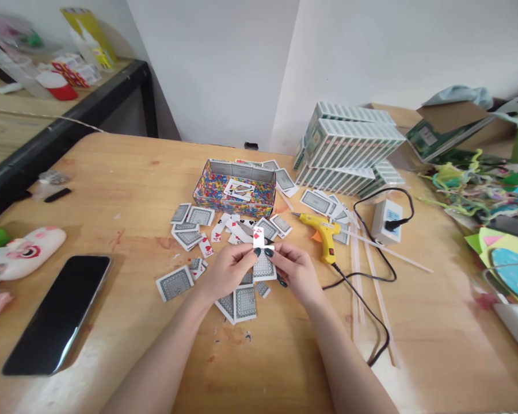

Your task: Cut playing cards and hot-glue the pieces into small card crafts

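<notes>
In the head view, a four-of-diamonds playing card [258,234] is shown at twelve o'clock from the grip, a grey-patterned card back [265,269] at six. Speckled walls are seen on the open-topped rectangular box [231,205] at eleven. Thin, straight card edges are pinched by the left hand [233,265] and right hand [294,269].

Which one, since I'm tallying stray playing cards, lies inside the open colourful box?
The face-up picture card inside the colourful box; other loose cards are outside it, on the table or in the hands.
</notes>
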A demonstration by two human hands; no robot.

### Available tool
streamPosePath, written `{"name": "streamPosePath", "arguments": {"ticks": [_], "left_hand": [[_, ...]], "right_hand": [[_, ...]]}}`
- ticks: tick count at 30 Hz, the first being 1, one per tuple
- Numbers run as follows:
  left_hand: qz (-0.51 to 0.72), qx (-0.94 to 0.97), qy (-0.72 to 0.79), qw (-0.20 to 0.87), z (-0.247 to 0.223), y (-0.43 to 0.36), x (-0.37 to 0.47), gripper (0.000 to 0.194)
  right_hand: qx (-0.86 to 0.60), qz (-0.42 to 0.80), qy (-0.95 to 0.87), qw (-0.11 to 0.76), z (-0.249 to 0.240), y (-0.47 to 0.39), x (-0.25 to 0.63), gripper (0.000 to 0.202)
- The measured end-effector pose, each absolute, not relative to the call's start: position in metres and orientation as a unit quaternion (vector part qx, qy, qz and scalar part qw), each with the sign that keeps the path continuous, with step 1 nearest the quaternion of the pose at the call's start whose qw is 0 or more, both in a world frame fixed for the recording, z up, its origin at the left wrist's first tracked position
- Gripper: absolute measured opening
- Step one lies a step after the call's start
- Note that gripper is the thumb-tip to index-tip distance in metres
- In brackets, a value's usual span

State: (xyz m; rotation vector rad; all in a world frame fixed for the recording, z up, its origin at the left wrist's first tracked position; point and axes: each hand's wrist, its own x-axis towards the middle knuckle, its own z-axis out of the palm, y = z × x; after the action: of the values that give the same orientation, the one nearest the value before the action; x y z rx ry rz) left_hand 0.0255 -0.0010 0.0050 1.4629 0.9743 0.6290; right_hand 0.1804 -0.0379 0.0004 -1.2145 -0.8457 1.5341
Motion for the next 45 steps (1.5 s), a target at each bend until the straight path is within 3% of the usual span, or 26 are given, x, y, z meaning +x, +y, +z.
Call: {"name": "streamPosePath", "arguments": {"ticks": [12,25,35,41,45], "left_hand": [[0.29,0.526,0.432,0.673,0.005,-0.004,0.034,0.027],[0.297,0.606,0.484,0.557,0.02,-0.014,0.04,0.027],[0.305,0.68,0.445,0.497,0.008,0.003,0.028,0.031],[0.363,0.658,0.499,0.431,0.009,0.009,0.016,0.03],[0.411,0.607,0.552,0.398,0.007,0.018,0.003,0.028]], "right_hand": [[-0.488,0.653,-0.334,0.473,0.002,-0.036,0.182,0.019],[-0.485,0.655,-0.358,0.455,0.0,-0.034,0.186,0.026],[-0.534,0.584,-0.404,0.459,0.004,-0.037,0.178,0.03],[-0.546,0.543,-0.505,0.389,0.002,-0.04,0.176,0.027],[-0.529,0.434,-0.682,0.259,0.008,-0.048,0.173,0.04]]}}
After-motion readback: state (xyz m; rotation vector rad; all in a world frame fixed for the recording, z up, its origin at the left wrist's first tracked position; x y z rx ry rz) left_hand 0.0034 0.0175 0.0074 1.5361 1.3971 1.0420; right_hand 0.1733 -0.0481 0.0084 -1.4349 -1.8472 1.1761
